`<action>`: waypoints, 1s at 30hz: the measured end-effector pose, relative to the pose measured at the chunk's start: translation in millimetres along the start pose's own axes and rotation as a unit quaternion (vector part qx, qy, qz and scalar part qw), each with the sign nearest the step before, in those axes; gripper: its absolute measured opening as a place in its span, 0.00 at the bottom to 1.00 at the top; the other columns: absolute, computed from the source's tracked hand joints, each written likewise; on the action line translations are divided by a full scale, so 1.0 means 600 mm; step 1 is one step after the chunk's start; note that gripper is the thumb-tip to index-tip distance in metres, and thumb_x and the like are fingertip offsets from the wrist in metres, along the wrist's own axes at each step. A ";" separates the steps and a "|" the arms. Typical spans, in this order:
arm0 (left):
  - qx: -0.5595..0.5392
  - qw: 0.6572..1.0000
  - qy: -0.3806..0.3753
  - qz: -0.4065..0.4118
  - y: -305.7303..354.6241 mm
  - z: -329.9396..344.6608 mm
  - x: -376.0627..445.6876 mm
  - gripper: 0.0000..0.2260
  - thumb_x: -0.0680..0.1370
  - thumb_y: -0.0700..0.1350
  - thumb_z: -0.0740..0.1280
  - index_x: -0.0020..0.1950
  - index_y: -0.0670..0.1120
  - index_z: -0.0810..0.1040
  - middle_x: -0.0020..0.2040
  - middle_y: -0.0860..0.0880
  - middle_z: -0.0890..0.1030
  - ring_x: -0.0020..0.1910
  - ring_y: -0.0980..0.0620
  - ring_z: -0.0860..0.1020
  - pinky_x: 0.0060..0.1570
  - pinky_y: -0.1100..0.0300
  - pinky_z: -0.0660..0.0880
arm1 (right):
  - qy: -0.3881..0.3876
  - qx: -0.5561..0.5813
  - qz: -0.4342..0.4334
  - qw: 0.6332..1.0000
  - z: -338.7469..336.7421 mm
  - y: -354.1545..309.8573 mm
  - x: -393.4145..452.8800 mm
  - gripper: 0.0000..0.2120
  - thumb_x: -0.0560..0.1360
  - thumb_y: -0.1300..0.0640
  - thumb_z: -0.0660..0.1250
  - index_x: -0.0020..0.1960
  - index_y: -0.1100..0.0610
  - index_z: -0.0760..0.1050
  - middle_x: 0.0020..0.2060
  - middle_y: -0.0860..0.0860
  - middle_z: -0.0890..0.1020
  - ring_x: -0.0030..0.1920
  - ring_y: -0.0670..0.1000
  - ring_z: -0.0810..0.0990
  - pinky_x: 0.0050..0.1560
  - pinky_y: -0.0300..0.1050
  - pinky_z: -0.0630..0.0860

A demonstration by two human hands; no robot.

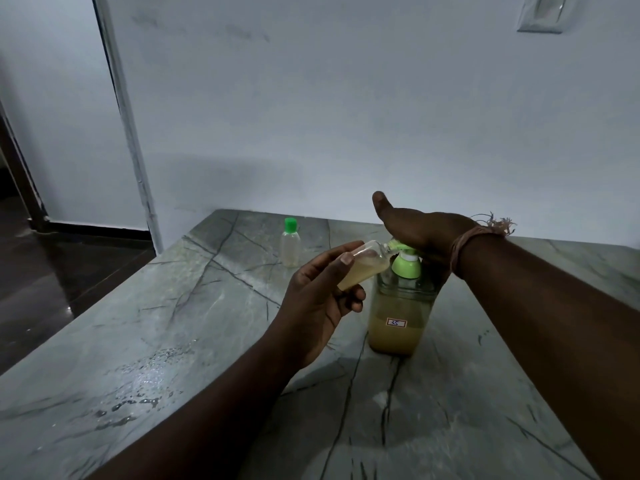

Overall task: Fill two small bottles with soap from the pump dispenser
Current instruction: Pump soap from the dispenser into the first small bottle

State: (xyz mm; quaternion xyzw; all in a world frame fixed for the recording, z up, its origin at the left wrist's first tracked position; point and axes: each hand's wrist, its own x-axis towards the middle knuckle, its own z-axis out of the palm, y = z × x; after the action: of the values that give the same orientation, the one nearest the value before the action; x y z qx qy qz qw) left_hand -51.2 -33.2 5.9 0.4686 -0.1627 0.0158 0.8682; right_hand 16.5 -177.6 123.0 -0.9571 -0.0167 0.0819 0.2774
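— While the head view looks down over the grey marble table point(194, 327), what is each hand doing?

— The right hand point(420, 233) lies flat, palm down, on the green pump head of the pump dispenser point(398, 318). Its fingers are straight, its thumb sticks up toward the wall, and it presses rather than grips. A frayed thread band point(476, 237) circles that wrist.

— And the left?

— The left hand point(323, 296) is curled round a small open bottle point(363, 268), with the thumb on top and the fingers underneath. The bottle is tilted nearly on its side, its mouth touching the green spout of the dispenser. Pale yellowish soap fills the lower part of it.

— Where does the dispenser stand?

— Upright on the table, about midway between the far edge and the near one, toward the right side. It is a clear jar, roughly half full of cloudy yellow soap, with a small white label point(396, 322) reading 35.

— Is there a second bottle?

— Yes, a capped bottle point(290, 242) with a green lid stands upright near the far edge, well apart from the hands, to the left of the dispenser. It holds some pale liquid; I cannot tell how much.

— Anything else on the table?

— Water droplets point(138, 400) lie scattered near the left edge.
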 end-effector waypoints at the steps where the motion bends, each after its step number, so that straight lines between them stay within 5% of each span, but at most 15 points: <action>1: -0.002 1.000 0.001 -0.001 0.001 0.002 -0.001 0.17 0.79 0.44 0.65 0.67 0.40 0.79 0.53 0.45 0.84 0.36 0.51 0.77 0.34 0.61 0.75 | -0.001 0.015 0.011 1.000 -0.002 0.003 0.003 0.41 0.74 0.28 0.38 0.77 0.53 0.53 0.75 0.58 0.60 0.70 0.56 0.65 0.73 0.55 0.58; 3: -0.006 1.000 0.003 -0.002 0.001 0.005 -0.002 0.17 0.79 0.44 0.65 0.67 0.40 0.79 0.54 0.43 0.83 0.36 0.51 0.77 0.33 0.61 0.75 | -0.040 0.075 0.053 0.995 -0.010 0.005 -0.002 0.46 0.70 0.23 0.41 0.77 0.52 0.53 0.62 0.59 0.72 0.57 0.56 0.72 0.66 0.53 0.64; 5: -0.007 1.000 0.002 -0.003 0.003 0.008 -0.005 0.17 0.79 0.44 0.65 0.66 0.41 0.79 0.53 0.44 0.84 0.36 0.51 0.77 0.33 0.62 0.75 | -0.065 0.084 0.073 0.992 -0.014 0.003 -0.010 0.48 0.66 0.21 0.43 0.77 0.51 0.53 0.50 0.60 0.72 0.49 0.58 0.73 0.58 0.55 0.67; 7: -0.009 1.000 0.003 -0.003 0.003 0.008 -0.006 0.17 0.79 0.44 0.65 0.66 0.41 0.79 0.52 0.44 0.84 0.36 0.51 0.77 0.33 0.62 0.75 | -0.059 0.073 0.058 0.994 -0.009 0.000 -0.003 0.42 0.72 0.26 0.41 0.78 0.50 0.50 0.69 0.61 0.66 0.65 0.61 0.69 0.67 0.56 0.64; 9: -0.012 1.000 0.006 -0.005 0.002 0.007 -0.006 0.17 0.79 0.44 0.65 0.66 0.40 0.79 0.52 0.43 0.84 0.35 0.51 0.77 0.33 0.62 0.75 | 0.002 0.027 0.025 0.999 -0.001 -0.003 0.000 0.38 0.77 0.32 0.39 0.78 0.54 0.52 0.76 0.58 0.56 0.74 0.60 0.59 0.74 0.56 0.56; 16: -0.011 1.000 0.009 -0.012 -0.001 0.004 -0.006 0.17 0.80 0.44 0.65 0.67 0.40 0.79 0.54 0.42 0.82 0.36 0.51 0.77 0.33 0.62 0.75 | 0.007 0.008 0.009 1.000 0.001 0.000 0.003 0.36 0.78 0.34 0.39 0.77 0.56 0.54 0.76 0.59 0.57 0.75 0.60 0.58 0.74 0.55 0.56; 21: -0.011 1.000 0.008 -0.014 0.003 0.008 -0.009 0.17 0.79 0.46 0.65 0.66 0.41 0.80 0.51 0.45 0.84 0.36 0.51 0.77 0.33 0.62 0.75 | -0.092 0.094 0.099 0.986 -0.008 -0.007 -0.013 0.47 0.66 0.21 0.44 0.77 0.46 0.49 0.75 0.59 0.57 0.70 0.68 0.62 0.65 0.70 0.63; 25: -0.012 1.000 0.009 -0.012 0.002 0.007 -0.007 0.17 0.79 0.45 0.65 0.66 0.40 0.79 0.51 0.45 0.84 0.35 0.52 0.76 0.33 0.63 0.74 | -0.003 -0.014 0.022 1.000 -0.001 -0.008 -0.003 0.38 0.77 0.31 0.39 0.77 0.54 0.53 0.77 0.58 0.55 0.75 0.61 0.56 0.74 0.57 0.55; 30: -0.009 1.000 0.016 -0.010 0.001 0.007 -0.007 0.17 0.80 0.45 0.65 0.66 0.39 0.79 0.51 0.45 0.84 0.35 0.52 0.76 0.32 0.62 0.75 | 0.014 -0.058 0.004 0.998 0.002 0.000 0.010 0.38 0.78 0.33 0.38 0.77 0.56 0.57 0.75 0.57 0.61 0.74 0.59 0.60 0.74 0.54 0.57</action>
State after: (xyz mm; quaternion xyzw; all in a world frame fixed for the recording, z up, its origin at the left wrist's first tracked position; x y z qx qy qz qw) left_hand -56.6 -35.7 7.1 0.4618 -0.1442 0.0133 0.8751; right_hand 21.9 -176.2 121.1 -0.9726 -0.0134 0.0689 0.2216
